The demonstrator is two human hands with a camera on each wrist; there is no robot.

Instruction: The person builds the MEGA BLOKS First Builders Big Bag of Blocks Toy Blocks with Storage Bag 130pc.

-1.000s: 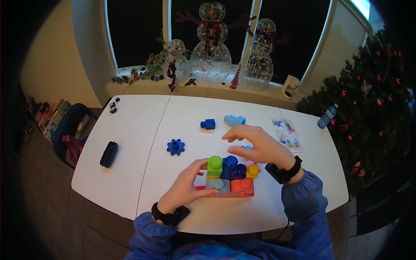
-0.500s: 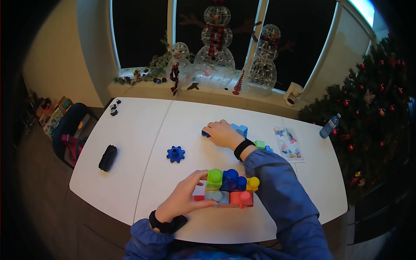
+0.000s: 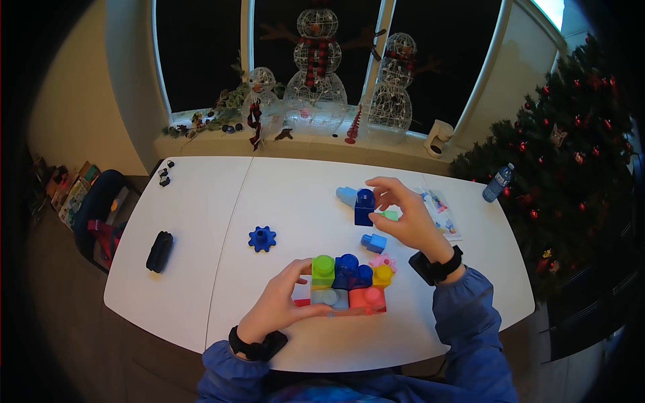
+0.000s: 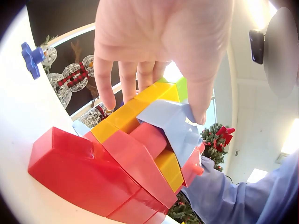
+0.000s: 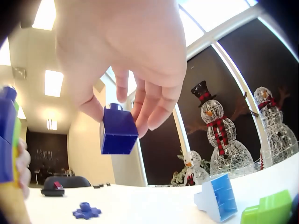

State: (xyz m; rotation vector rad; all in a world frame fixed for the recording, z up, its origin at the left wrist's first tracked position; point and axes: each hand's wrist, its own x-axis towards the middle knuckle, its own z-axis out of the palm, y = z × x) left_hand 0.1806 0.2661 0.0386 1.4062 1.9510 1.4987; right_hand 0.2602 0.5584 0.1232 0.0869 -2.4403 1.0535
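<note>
My left hand [image 3: 272,305] grips the left end of a stack of toy building blocks, its thumb on the grey-blue block [image 3: 329,297]. On top of the stack are a lime green block [image 3: 323,272], dark blue blocks [image 3: 346,272], a yellow block [image 3: 382,276] and a coral block [image 3: 367,300]. Low in the left wrist view a long red block [image 4: 60,154] forms its base. Beyond the stack, my right hand [image 3: 413,218] pinches a loose dark blue block [image 5: 119,130] between thumb and fingers, stud up, raised above the table in the right wrist view.
Near the right hand lie a light blue block [image 3: 346,195], a green block [image 5: 268,207], a blue block [image 3: 373,242] and a pink gear piece [image 3: 384,263]. Further left are a blue gear piece [image 3: 262,238] and a black case [image 3: 160,252]. A picture sheet [image 3: 443,218] and water bottle [image 3: 498,183] are at right.
My right hand, bare a second ago, reached to the dark blue block at the far side, picked it up and brought it back rightward and nearer. My left hand keeps its grip on the stack.
</note>
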